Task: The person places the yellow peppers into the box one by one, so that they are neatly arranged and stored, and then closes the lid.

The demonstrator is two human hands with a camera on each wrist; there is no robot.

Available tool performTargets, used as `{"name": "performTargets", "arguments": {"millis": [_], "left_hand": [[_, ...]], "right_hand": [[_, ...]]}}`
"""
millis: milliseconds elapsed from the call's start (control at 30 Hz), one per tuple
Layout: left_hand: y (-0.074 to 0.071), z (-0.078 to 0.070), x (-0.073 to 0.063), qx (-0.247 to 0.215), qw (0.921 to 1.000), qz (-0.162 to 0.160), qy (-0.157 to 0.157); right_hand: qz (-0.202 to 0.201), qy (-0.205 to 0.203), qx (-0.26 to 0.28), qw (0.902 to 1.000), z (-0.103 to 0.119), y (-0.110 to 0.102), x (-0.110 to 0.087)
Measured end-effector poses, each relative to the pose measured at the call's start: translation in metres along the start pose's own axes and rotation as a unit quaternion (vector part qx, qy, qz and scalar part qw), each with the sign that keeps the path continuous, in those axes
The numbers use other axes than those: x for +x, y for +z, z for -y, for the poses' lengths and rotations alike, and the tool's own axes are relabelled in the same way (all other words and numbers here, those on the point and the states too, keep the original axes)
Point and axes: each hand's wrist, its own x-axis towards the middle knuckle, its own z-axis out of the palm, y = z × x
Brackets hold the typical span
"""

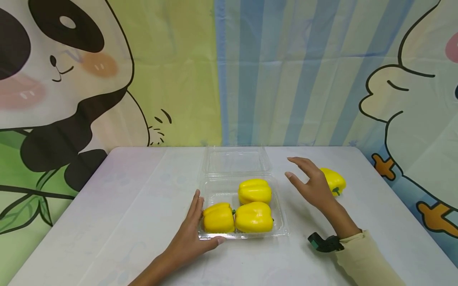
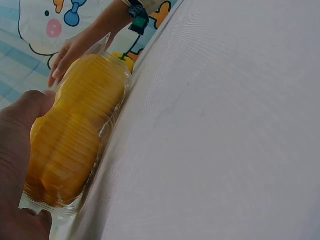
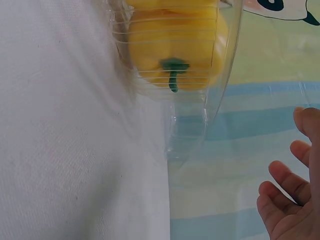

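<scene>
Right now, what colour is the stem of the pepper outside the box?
Green stem, clearest in the head view.

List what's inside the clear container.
The clear container holds a near-left yellow pepper, a near-right yellow pepper and a third yellow pepper behind the latter. Its floor shows at far left; beneath the peppers it is covered.

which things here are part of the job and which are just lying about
Likely part of the job:
clear container, lid open
three yellow peppers inside it
loose yellow pepper outside it
left hand, touching the container
right hand, raised

Probably just around:
white table
cartoon backdrop
black wrist device
</scene>
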Motion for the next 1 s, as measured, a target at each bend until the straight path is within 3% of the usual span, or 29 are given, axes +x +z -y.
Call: {"name": "performTargets", "arguments": {"millis": [567,1000], "left_hand": [[0.0,0.0,0.0,-0.009,1.0,0.001,0.0],[-0.001,-0.001,0.0,-0.008,1.0,0.0,-0.001]], "right_hand": [[-0.019,0.024,0.01,0.9995,-0.009,-0.011,-0.004],[-0.043,0.085,-0.029,0.995,-0.021,-0.022,-0.005]]}}
